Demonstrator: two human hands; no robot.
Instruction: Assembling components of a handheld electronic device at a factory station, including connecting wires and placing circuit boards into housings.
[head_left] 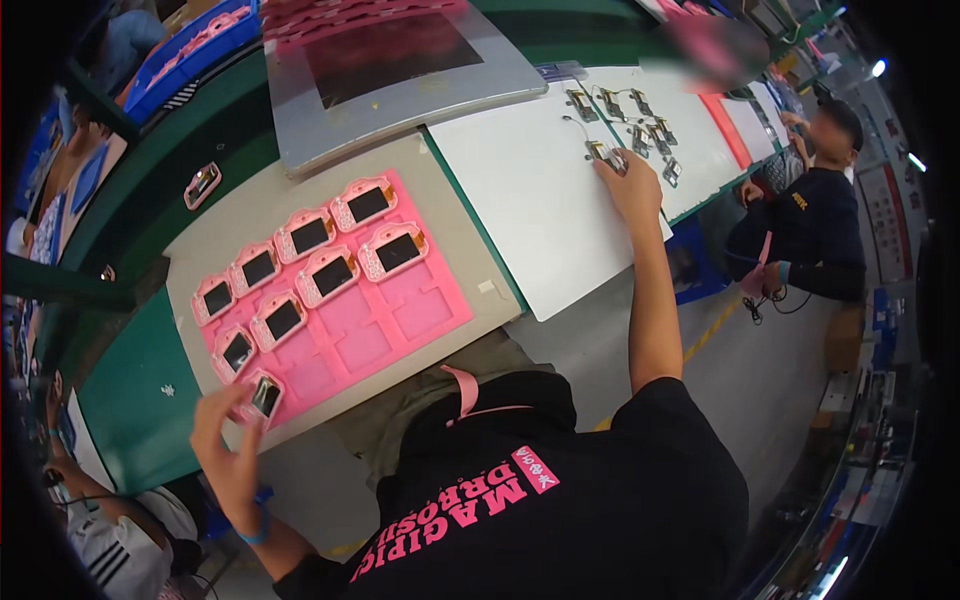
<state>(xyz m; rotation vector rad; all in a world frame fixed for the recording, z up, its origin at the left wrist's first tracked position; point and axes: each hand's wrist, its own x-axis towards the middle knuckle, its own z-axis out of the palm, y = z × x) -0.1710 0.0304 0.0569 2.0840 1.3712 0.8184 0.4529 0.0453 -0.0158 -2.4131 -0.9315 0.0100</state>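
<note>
My left hand (228,440) pinches a pink framed device with a small dark screen (265,397) at the near left corner of a pink foam tray (447,283). Several like devices (327,275) lie screen up in the tray's left and far recesses; shallow recesses show at the near right. My right arm reaches forward over a white sheet (520,205). The fingers of my right hand (634,187) are closed on a small circuit board module (604,155), from which a thin wire runs outward. My fingers partly cover this module.
Several similar modules (655,134) lie beyond my right hand. A grey metal plate (340,135) with pink trays stacked on it stands at the back. One pink device (202,186) sits on a green ledge. A co-worker (810,215) is at the right, another person (130,540) at the lower left.
</note>
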